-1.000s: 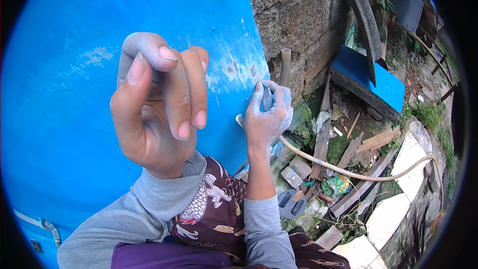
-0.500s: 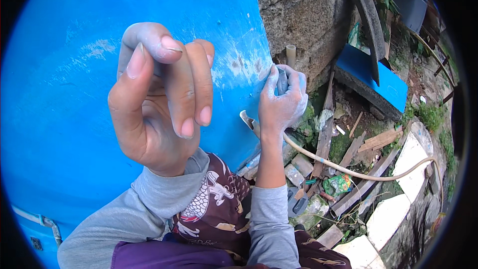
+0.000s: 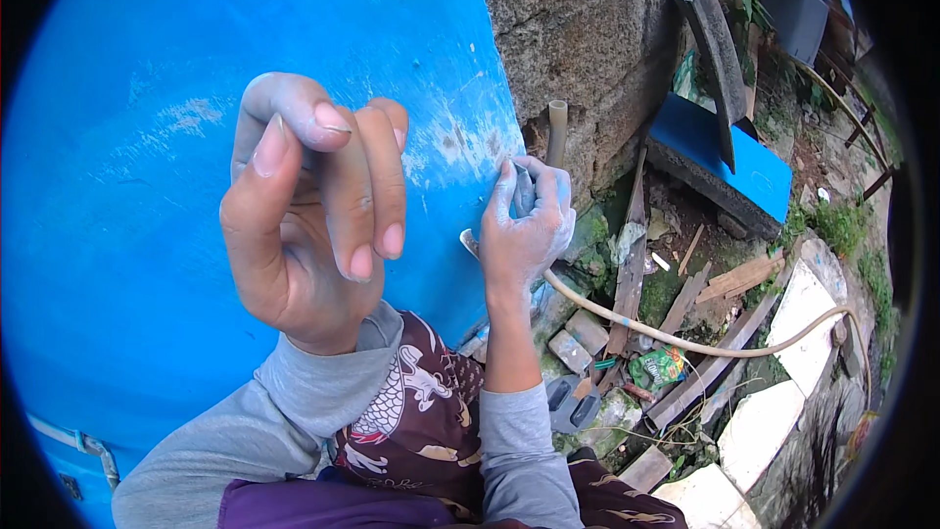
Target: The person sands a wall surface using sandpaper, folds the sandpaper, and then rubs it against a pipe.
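In front of me is a large, smooth blue surface [image 3: 127, 264] with pale, scuffed patches. My right hand [image 3: 527, 235], dusted whitish, is closed around a folded grey piece that looks like sandpaper [image 3: 525, 192]. Its fingertips are at the right edge of the blue surface, beside a worn patch [image 3: 460, 142]. Raised at centre-left, my left hand [image 3: 318, 216] has loosely curled fingers with gaps between them. Nothing shows in it, and it appears closer to the camera than the blue surface.
A rough stone wall [image 3: 578, 29] adjoins the blue surface, with a short pipe [image 3: 557, 127] upright beside it. A beige hose [image 3: 685, 341] runs rightward over wood scraps, bricks and pale slabs [image 3: 759, 431]. At the upper right lies a blue-topped block [image 3: 725, 162] under a curved grey piece [image 3: 718, 59].
The view has shifted slightly. My right hand is a little lower and further left, still gripping the folded sandpaper by the edge. The left hand keeps its curled pose.
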Tool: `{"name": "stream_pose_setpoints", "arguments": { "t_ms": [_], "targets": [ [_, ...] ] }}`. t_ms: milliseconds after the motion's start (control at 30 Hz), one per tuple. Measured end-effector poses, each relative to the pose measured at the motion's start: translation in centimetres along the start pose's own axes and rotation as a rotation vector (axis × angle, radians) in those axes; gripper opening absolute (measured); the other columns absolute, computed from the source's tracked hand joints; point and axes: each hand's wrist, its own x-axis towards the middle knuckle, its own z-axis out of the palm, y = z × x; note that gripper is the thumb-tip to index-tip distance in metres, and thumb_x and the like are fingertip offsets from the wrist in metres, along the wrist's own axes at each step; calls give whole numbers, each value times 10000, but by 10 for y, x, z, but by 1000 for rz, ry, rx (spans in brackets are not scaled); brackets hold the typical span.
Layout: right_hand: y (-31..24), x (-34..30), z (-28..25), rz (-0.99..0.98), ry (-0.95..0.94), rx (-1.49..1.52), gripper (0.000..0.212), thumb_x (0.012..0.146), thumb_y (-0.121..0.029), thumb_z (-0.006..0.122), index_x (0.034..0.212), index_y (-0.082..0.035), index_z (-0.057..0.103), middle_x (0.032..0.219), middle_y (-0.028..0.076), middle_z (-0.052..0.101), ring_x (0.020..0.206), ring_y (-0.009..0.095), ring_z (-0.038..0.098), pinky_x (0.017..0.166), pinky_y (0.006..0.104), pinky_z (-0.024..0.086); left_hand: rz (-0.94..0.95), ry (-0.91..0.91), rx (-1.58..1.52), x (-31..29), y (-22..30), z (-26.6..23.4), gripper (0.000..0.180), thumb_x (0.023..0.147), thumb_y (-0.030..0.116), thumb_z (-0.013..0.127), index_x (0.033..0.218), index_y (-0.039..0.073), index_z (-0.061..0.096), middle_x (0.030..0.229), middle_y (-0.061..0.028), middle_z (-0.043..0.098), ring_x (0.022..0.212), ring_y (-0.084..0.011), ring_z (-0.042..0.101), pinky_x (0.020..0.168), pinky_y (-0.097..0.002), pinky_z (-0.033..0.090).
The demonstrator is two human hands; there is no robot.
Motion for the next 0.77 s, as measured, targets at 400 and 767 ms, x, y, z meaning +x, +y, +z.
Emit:
{"name": "stream_pose_setpoints", "arguments": {
  "t_ms": [400, 767],
  "targets": [
    [-2, 0, 5, 5, 12, 144, 88, 847, -183, 688, 903, -124, 652, 863, 46, 607, 745, 263, 583, 686, 377, 382, -13, 27, -21, -1, -2, -4, 268, 1028, 216, 279, 1047, 114, 527, 483, 48, 456, 526, -115, 464, 848, -367, 318],
    [-11, -11, -1, 18, -48, 102, 107, 830, -168, 703, 926, -137, 666, 890, 49, 625, 758, 247, 605, 654, 369, 366, -8, -44, -24, -1, 1, -6, 263, 1024, 206, 290, 1082, 113, 530, 498, 40, 484, 550, -127, 497, 868, -373, 320]
  ]
}}
